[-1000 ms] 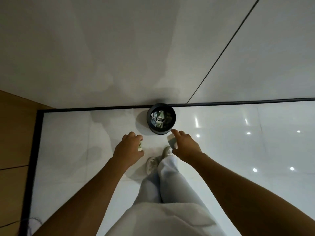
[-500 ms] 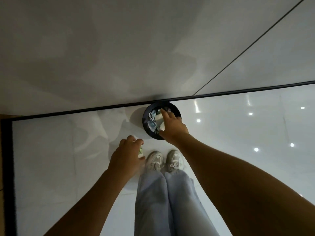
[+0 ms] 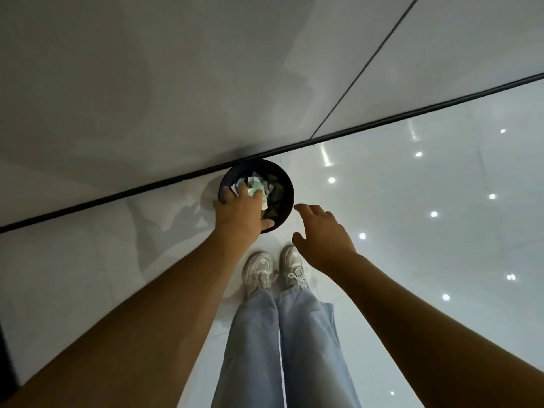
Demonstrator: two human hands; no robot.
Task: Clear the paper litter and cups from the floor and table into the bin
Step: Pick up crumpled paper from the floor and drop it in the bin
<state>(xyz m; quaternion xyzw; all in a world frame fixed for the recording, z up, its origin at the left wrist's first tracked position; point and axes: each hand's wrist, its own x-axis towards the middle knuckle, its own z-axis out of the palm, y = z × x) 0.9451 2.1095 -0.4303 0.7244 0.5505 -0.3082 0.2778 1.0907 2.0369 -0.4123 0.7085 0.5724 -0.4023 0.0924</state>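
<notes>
A round black bin (image 3: 288, 187) stands on the glossy white floor against the wall. Crumpled white and green paper (image 3: 253, 183) lies inside it. My left hand (image 3: 240, 212) hovers over the bin's near left rim, fingers spread above the paper, and I see nothing gripped in it. My right hand (image 3: 322, 235) hangs just right of the bin, fingers relaxed and apart, holding nothing. The left hand hides part of the bin's contents.
A grey wall (image 3: 176, 83) with a black baseboard strip (image 3: 147, 187) runs right behind the bin. My two white shoes (image 3: 273, 270) and pale blue trousers stand just in front of it. Ceiling lights reflect on the floor tiles (image 3: 441, 216) to the right.
My right hand let its paper go into the bin and drew back to the right. My left hand moved from beside my shoes up over the bin and spread its fingers.
</notes>
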